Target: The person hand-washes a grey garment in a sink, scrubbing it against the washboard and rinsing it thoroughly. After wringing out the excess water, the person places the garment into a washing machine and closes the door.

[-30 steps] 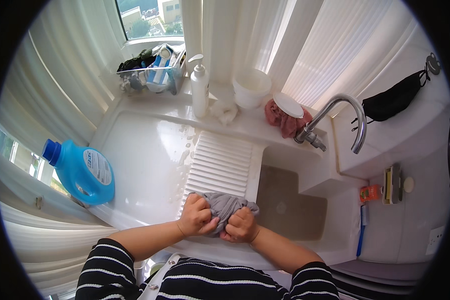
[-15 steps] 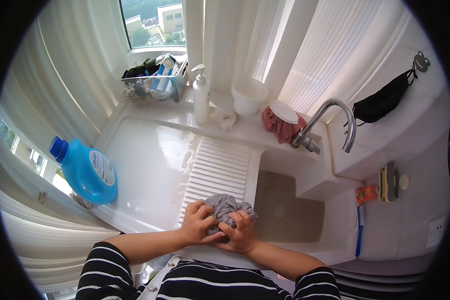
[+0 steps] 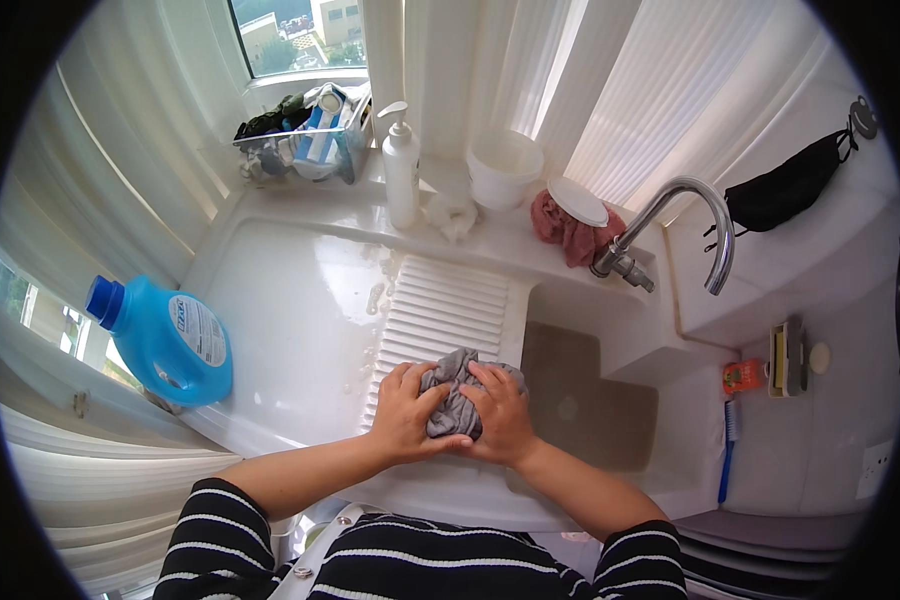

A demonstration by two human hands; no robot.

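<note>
Bunched between both hands is a wet-looking grey cloth [image 3: 454, 400], pressed on the lower end of the ribbed washboard [image 3: 445, 305]. My left hand [image 3: 407, 412] grips its left side, fingers curled over the folds. From the right, my right hand [image 3: 500, 412] clasps the same bundle, thumb and fingers dug into it. The two hands nearly meet at the cloth's near side. Just right of them lies the sink basin [image 3: 580, 450], holding murky greyish water.
A blue detergent bottle [image 3: 175, 345] stands at the left rim. Along the back are a clear bin [image 3: 345, 150], white pump bottle [image 3: 401, 175], white tub [image 3: 503, 170], reddish cloth [image 3: 570, 235] and curved faucet [image 3: 710, 215]. A blue brush [image 3: 729, 455] and black mask [image 3: 785, 190] hang at right.
Both hands have pushed the grey cloth slightly forward up the washboard, and their fingers have shifted on it. The view has moved a little.
</note>
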